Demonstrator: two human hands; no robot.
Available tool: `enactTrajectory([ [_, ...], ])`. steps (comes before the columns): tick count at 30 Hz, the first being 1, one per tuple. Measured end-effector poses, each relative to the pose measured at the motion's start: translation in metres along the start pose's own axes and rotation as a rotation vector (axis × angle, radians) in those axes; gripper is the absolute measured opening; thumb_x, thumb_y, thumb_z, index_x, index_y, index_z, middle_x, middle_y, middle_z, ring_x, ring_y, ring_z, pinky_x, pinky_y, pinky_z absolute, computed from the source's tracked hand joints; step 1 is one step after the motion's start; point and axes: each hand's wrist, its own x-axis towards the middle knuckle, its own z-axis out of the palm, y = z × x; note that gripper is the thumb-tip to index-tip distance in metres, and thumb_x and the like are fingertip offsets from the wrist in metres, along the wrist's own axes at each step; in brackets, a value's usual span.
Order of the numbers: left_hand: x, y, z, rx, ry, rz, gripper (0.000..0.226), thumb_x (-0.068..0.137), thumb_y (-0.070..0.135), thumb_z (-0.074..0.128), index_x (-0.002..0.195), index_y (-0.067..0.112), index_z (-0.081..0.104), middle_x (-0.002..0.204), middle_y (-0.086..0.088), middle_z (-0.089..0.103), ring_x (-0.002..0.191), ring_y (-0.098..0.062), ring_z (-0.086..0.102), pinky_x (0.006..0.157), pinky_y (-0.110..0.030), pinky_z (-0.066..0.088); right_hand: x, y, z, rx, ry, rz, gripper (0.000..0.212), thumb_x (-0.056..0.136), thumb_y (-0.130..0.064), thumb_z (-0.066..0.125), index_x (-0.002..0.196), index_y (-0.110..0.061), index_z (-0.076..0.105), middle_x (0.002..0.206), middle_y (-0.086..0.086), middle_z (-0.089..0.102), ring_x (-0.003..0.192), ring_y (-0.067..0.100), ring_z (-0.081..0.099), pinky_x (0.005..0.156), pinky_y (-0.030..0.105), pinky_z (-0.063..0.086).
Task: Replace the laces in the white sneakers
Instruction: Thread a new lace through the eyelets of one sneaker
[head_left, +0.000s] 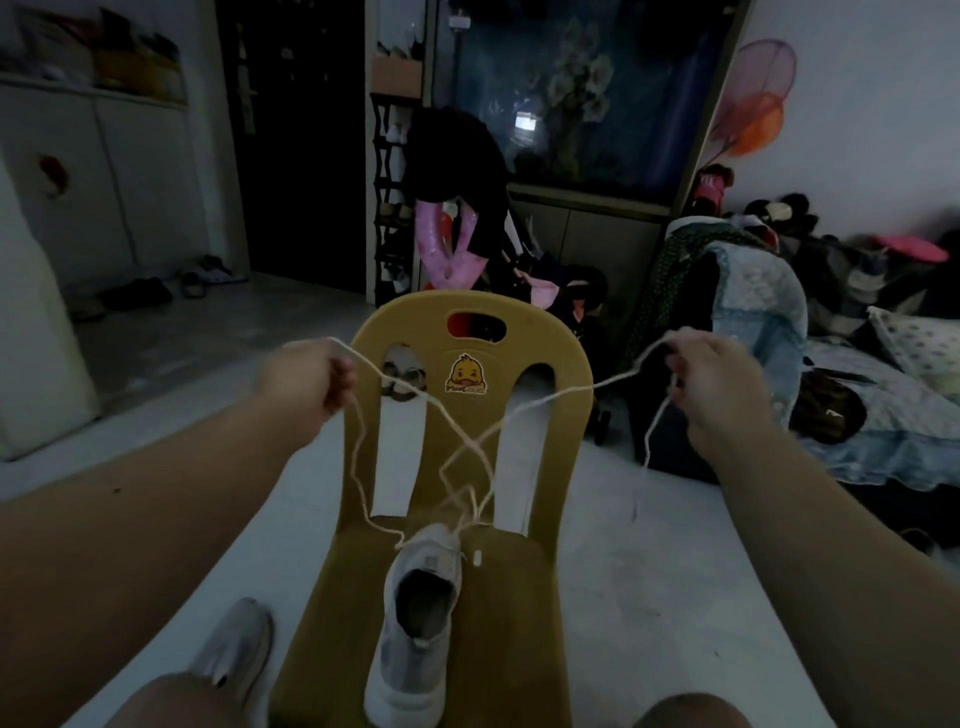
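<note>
A white sneaker (413, 623) lies on the seat of a small yellow plastic chair (519, 597), its heel toward me. A cream lace (470, 441) runs up from the shoe's front eyelets and crosses in the air. My left hand (306, 384) grips one strand, raised up and to the left. My right hand (719, 384) grips the other strand, raised up and to the right. Loose lace ends hang down below both hands. A second white sneaker (234, 660) rests on the floor left of the chair.
The chair's backrest (467, 332), with a duck sticker, stands right behind the lace. A bed with patterned blankets (883, 405) is at the right. A stroller and dark cabinet (571, 223) stand behind. Shoes lie by the dark door (291, 145) at the back left. My knees frame the bottom edge.
</note>
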Motion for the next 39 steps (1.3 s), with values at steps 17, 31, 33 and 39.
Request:
enactTrajectory([
  [17, -0.070, -0.069, 0.084, 1.111, -0.783, 0.257, 0.029, 0.098, 0.026, 0.045, 0.109, 0.009, 0.065, 0.072, 0.008, 0.052, 0.060, -0.004, 0.047, 0.058, -0.019, 0.041, -0.004, -0.079, 0.041, 0.526, -0.188, 0.161, 0.019, 0.101, -0.025, 0.043, 0.099, -0.012, 0.056, 0.070, -0.003, 0.060, 0.049, 0.004, 0.055, 0.057, 0.023, 0.049],
  [31, -0.049, -0.024, 0.057, 0.439, -0.735, 0.017, 0.028, 0.101, 0.032, 0.038, 0.108, 0.020, 0.063, 0.063, 0.002, 0.043, 0.054, -0.012, 0.039, 0.053, -0.025, 0.035, -0.023, -0.035, 0.019, -0.254, -0.493, 0.087, 0.010, 0.092, -0.019, 0.060, 0.092, -0.014, 0.068, 0.074, 0.001, 0.062, 0.048, 0.004, 0.048, 0.048, 0.019, 0.041],
  [33, -0.055, -0.011, 0.065, 0.413, -0.818, 0.103, 0.028, 0.101, 0.034, 0.037, 0.110, 0.028, 0.063, 0.060, 0.004, 0.042, 0.053, -0.011, 0.037, 0.052, -0.026, 0.033, -0.043, -0.020, 0.033, -0.351, -0.632, 0.113, 0.012, 0.089, -0.016, 0.064, 0.098, -0.012, 0.071, 0.071, 0.001, 0.064, 0.047, 0.007, 0.047, 0.049, 0.021, 0.040],
  [39, -0.058, 0.004, 0.074, 0.506, -0.889, 0.284, 0.030, 0.100, 0.041, 0.038, 0.106, 0.027, 0.064, 0.055, 0.004, 0.038, 0.046, -0.011, 0.032, 0.044, -0.025, 0.026, -0.067, -0.003, 0.067, -0.289, -0.803, 0.146, 0.011, 0.092, -0.011, 0.059, 0.082, -0.011, 0.065, 0.068, 0.005, 0.054, 0.048, 0.010, 0.038, 0.050, 0.026, 0.031],
])
